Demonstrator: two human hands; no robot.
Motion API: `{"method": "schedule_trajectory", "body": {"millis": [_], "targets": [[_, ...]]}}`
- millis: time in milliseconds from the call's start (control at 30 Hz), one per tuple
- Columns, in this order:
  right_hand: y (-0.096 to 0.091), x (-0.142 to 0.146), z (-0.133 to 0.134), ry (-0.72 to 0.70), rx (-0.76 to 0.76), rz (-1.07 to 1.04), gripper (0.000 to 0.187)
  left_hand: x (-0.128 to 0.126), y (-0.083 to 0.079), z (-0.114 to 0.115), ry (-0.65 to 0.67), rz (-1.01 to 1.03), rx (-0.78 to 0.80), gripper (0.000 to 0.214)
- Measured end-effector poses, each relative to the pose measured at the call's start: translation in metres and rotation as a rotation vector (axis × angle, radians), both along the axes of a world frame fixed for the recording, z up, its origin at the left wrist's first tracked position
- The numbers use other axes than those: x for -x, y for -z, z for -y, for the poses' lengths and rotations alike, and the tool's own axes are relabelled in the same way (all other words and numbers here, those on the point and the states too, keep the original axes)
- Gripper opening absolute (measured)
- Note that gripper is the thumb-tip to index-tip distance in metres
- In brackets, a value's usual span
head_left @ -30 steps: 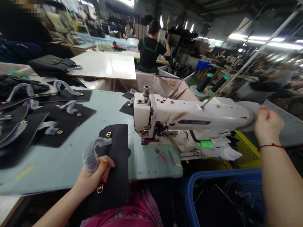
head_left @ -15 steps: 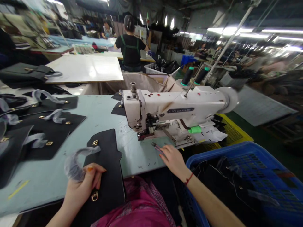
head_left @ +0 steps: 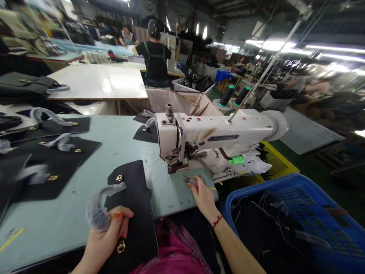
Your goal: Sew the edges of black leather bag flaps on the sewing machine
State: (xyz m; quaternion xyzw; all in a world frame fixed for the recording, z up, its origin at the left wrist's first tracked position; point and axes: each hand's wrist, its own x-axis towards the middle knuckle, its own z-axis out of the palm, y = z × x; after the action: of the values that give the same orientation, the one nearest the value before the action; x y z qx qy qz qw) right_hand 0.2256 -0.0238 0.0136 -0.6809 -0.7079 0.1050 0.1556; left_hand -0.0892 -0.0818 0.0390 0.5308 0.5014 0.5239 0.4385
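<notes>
My left hand (head_left: 110, 232) is closed around the plastic-wrapped handle (head_left: 98, 209) of a black bag panel (head_left: 137, 213). Gold buckles show on the panel above and below that hand, and its lower part hangs over the table's front edge. At the right, my right hand (head_left: 203, 194) grips small thread snips (head_left: 190, 181), their blades pointing left over the tabletop. Just beyond the snips stands a white sewing machine (head_left: 216, 131), its needle area left of my right hand. The panel and the snips are apart.
Several black panels with wrapped handles (head_left: 61, 142) lie at the left of the pale green table (head_left: 114, 144). A blue basket (head_left: 262, 183) holding black pieces stands at the right, a yellow crate (head_left: 281, 160) behind it. Beyond the machine, a person (head_left: 155, 53) faces away.
The camera view has shifted slightly. My right hand with the snips has turned a little and sits nearer the table edge; my left hand still holds the panel's handle.
</notes>
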Motion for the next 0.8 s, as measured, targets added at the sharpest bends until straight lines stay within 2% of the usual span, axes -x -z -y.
{"method": "schedule_trajectory", "body": {"millis": [100, 200, 400, 633, 800], "targets": [[-0.024, 0.020, -0.013, -0.005, -0.016, -0.132, 0.027, 0.003, 0.001, 0.000, -0.009, -0.010, -0.005, 0.038], [-0.036, 0.037, -0.033, -0.032, -0.040, -0.144, 0.020, 0.007, 0.001, 0.000, 0.019, -0.075, -0.032, 0.035], [-0.041, 0.057, -0.049, -0.065, -0.040, -0.125, 0.020, 0.006, -0.003, -0.002, 0.023, -0.157, -0.185, 0.027], [-0.054, 0.071, -0.052, -0.136, 0.077, -0.131, 0.020, 0.007, -0.004, -0.008, 0.052, -0.246, -0.248, 0.024], [-0.056, 0.071, -0.053, -0.183, 0.128, -0.182, 0.020, 0.000, -0.011, -0.013, 0.084, -0.262, -0.277, 0.025]]}}
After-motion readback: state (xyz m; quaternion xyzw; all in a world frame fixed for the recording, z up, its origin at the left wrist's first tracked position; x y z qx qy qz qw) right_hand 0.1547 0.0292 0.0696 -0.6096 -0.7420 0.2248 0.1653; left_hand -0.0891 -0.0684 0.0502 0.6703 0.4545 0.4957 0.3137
